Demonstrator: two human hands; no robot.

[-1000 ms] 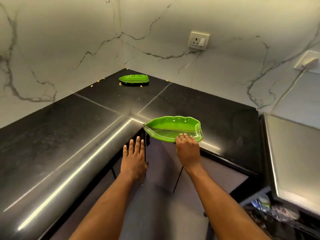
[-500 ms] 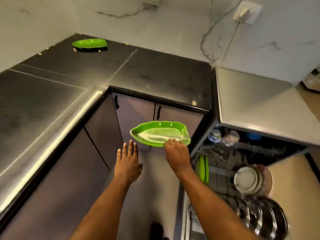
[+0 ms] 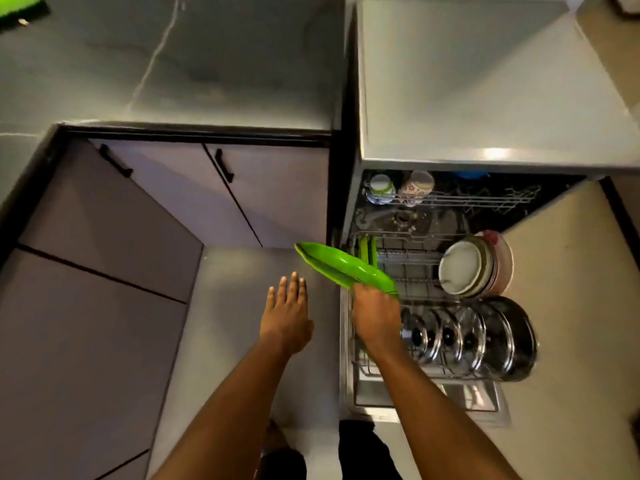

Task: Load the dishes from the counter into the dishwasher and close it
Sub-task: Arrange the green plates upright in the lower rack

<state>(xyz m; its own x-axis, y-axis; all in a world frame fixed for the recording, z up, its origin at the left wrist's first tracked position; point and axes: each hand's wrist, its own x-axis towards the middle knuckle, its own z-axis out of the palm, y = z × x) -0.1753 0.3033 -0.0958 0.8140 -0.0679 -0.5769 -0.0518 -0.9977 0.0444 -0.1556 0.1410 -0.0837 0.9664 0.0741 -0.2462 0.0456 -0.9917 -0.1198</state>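
— Nearest, lower centre?
— Left hand [image 3: 285, 320], palm down, fingers straight and spread, holding nothing, hovering over the pale floor [image 3: 235, 306] left of the open steel-topped dishwasher [image 3: 467, 98].

— Beside it, to the right?
— Right hand [image 3: 375, 318], fingers curled round the near end of the green leaf-shaped plastic plate [image 3: 341, 266], gripping it.

— Plate's place?
— Tipped on edge, stretching up-left from the right hand, over the left rim of the pulled-out wire lower rack [image 3: 408, 258]. Far tip up-right of the left fingertips, apart from them.

— Inside the rack?
— Row of shiny steel lids [image 3: 467, 336] with black knobs, right of the right wrist. Behind them, a stack of round white plates [image 3: 462, 266] on edge. At the rack's left, more green plates [image 3: 367, 249] upright, just behind the held one.

— Farther up?
— Upper wire rack [image 3: 467, 199] with two cups [image 3: 381, 188] at its left. Grey cabinet doors [image 3: 259, 195] with black handles, centre left. Dark stone counter [image 3: 207, 64] across the top, bearing another green dish [image 3: 17, 6], cut off by the upper-left corner.
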